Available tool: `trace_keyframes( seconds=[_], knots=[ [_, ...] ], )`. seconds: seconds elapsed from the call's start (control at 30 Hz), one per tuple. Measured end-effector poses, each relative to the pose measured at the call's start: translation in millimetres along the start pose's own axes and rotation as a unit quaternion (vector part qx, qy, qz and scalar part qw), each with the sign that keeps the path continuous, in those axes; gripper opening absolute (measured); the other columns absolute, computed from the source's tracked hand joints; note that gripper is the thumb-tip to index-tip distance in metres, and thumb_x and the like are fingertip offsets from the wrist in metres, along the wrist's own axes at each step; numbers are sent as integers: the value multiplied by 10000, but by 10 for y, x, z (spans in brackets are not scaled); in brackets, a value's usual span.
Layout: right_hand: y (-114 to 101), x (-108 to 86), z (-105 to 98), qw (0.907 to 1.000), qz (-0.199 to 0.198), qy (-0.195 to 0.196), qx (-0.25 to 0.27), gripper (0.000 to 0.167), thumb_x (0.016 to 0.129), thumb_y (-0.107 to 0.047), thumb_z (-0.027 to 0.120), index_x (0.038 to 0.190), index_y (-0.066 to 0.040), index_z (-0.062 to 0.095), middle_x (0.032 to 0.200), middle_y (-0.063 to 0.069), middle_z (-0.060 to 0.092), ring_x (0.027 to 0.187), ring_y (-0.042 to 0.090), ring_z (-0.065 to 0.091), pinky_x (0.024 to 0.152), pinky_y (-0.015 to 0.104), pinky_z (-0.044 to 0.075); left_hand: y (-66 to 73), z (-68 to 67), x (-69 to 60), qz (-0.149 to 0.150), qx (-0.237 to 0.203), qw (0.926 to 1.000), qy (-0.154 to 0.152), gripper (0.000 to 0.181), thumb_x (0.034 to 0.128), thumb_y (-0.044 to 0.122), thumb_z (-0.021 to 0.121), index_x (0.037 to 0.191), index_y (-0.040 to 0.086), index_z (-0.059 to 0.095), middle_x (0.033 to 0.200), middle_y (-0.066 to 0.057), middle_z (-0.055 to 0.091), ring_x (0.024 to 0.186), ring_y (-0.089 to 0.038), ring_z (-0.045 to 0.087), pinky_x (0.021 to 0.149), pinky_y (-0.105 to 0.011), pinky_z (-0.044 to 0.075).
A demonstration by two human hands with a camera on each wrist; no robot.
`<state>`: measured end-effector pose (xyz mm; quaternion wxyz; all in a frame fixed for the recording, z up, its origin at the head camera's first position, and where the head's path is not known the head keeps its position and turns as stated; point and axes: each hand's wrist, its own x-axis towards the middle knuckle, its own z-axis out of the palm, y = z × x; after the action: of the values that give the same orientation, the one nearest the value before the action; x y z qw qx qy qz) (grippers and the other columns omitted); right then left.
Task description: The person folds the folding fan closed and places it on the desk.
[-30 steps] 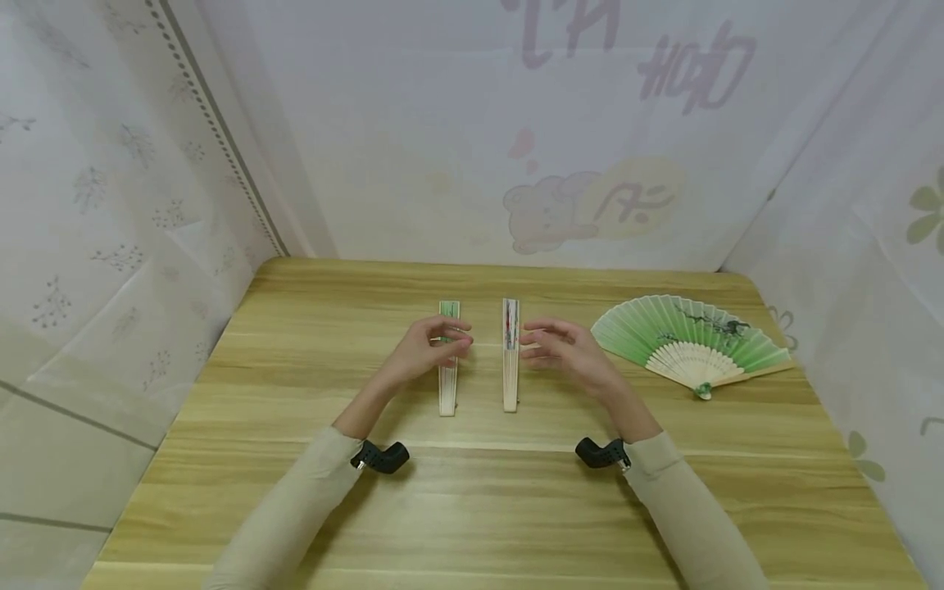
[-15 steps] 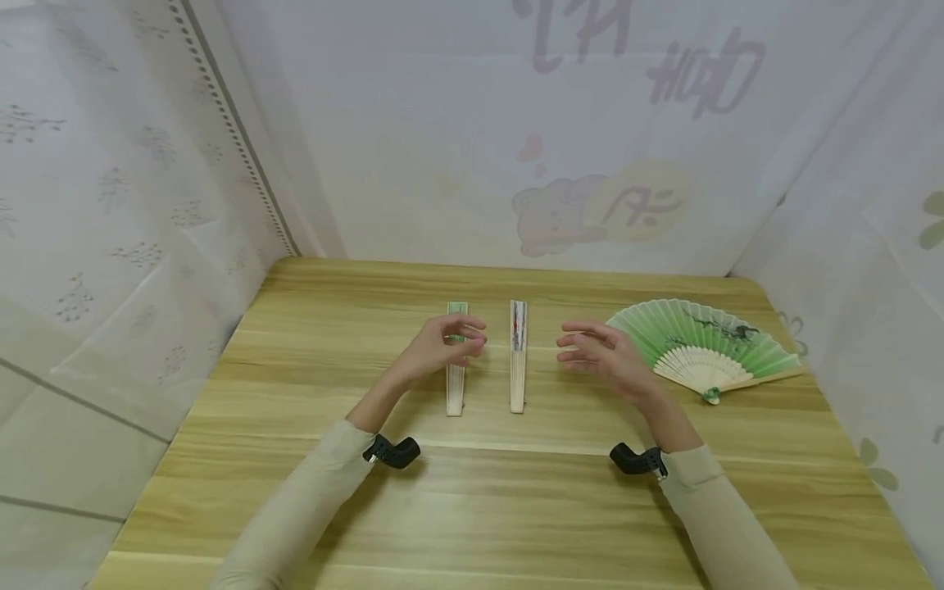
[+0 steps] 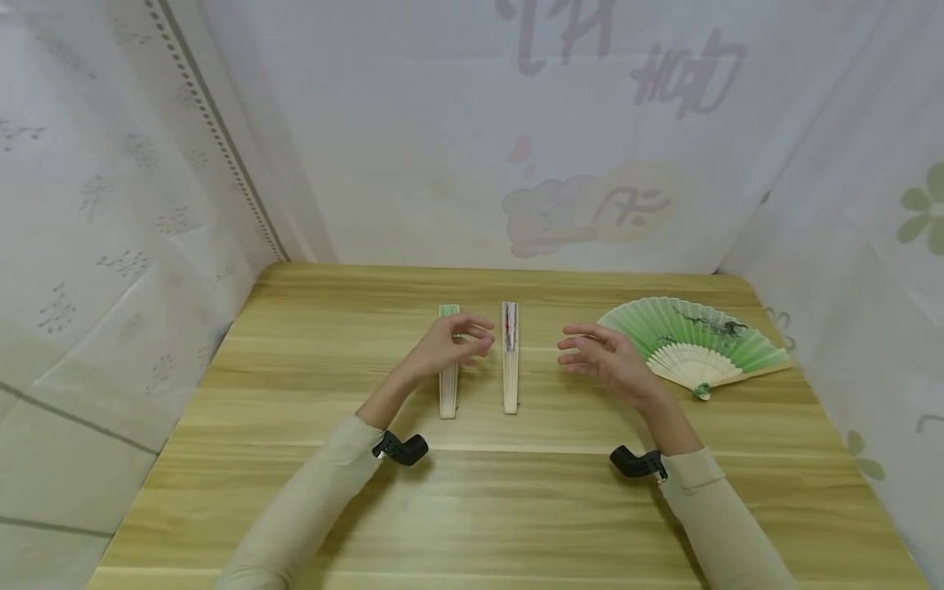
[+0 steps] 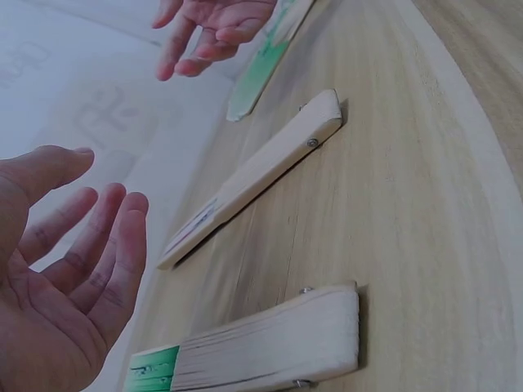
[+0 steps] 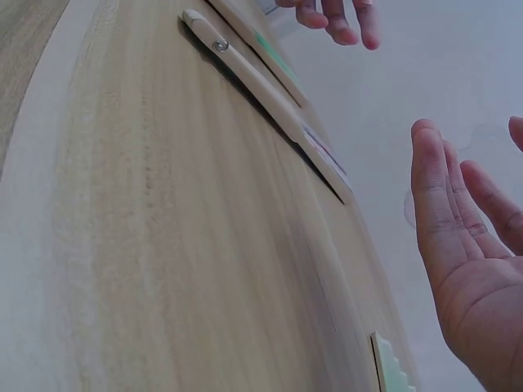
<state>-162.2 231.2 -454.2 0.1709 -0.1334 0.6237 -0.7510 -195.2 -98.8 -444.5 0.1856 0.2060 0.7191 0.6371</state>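
Two folded hand fans lie side by side on the wooden table (image 3: pixel 472 508). My left hand (image 3: pixel 446 344) hovers over the green folded fan (image 3: pixel 448 393) and hides its middle part; its fingers are loosely bent around nothing. Just right of those fingertips lies the white folded fan (image 3: pixel 510 377) with a red and dark print, untouched. My right hand (image 3: pixel 608 360) is held above the table between that fan and a spread green fan (image 3: pixel 701 336), covering a little of its left edge. In the right wrist view, the right hand's fingers (image 5: pixel 433 180) are relaxed with nothing in them.
Printed white cloth hangs behind the table (image 3: pixel 413 164) and along both sides. A black wrist camera mount (image 3: pixel 401 448) sits on the left cuff, and another mount (image 3: pixel 637 463) on the right cuff.
My right hand has moved right, away from the white folded fan toward the spread fan. My left hand has shifted slightly right. The fans stay in place; the head view sways a little.
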Motion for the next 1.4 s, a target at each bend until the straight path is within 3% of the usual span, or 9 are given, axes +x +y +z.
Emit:
trace_keyframes(
  seconds=[0.3,0.6,0.8,1.0,1.17,1.4],
  knots=[
    [-54,-86,-136,10000,6,80,-22,326,1098,-121,486,1404,-27,546,1301,190,613,1102,309,665,974,499,497,47,94,209,-32,214,9996,-189,416,986,86,687,1346,-81,562,1168,-181,673,1037,-426,666,836,-578,557],
    [-125,-259,-424,9996,-207,99,146,361,1107,-73,432,1445,46,473,1285,185,615,1154,349,637,1016,543,422,199,342,468,70,381,9980,-503,345,978,104,709,1297,15,615,1138,-150,691,1056,-454,649,815,-536,573],
    [-210,-409,-574,9993,-223,284,99,328,1101,-62,443,1407,20,529,1267,173,623,1117,320,660,985,473,476,219,521,669,-86,150,9975,-683,345,982,67,691,1310,-3,612,1143,-168,680,1085,-459,640,856,-582,545],
    [-245,-597,-747,9989,-251,408,-24,329,1097,-48,444,1403,27,541,1249,160,648,1109,335,663,985,489,478,211,722,842,-269,133,9955,-894,365,970,63,704,1312,-21,609,1124,-151,695,1054,-374,673,854,-522,565],
    [-240,-785,-907,9974,-446,288,493,339,1107,-16,373,1394,57,538,1240,166,657,1113,356,658,996,454,476,241,915,948,-280,144,9956,-883,370,948,50,727,1292,-32,618,1122,-158,703,1000,-306,698,829,-490,579],
    [-267,-1059,-1127,9871,-661,236,1437,385,1108,14,290,1375,50,565,1269,206,648,1131,337,655,981,406,503,185,1142,1060,-435,206,9976,-505,392,918,18,753,1270,-88,616,1083,-164,718,899,-203,709,757,-398,604]
  ],
)
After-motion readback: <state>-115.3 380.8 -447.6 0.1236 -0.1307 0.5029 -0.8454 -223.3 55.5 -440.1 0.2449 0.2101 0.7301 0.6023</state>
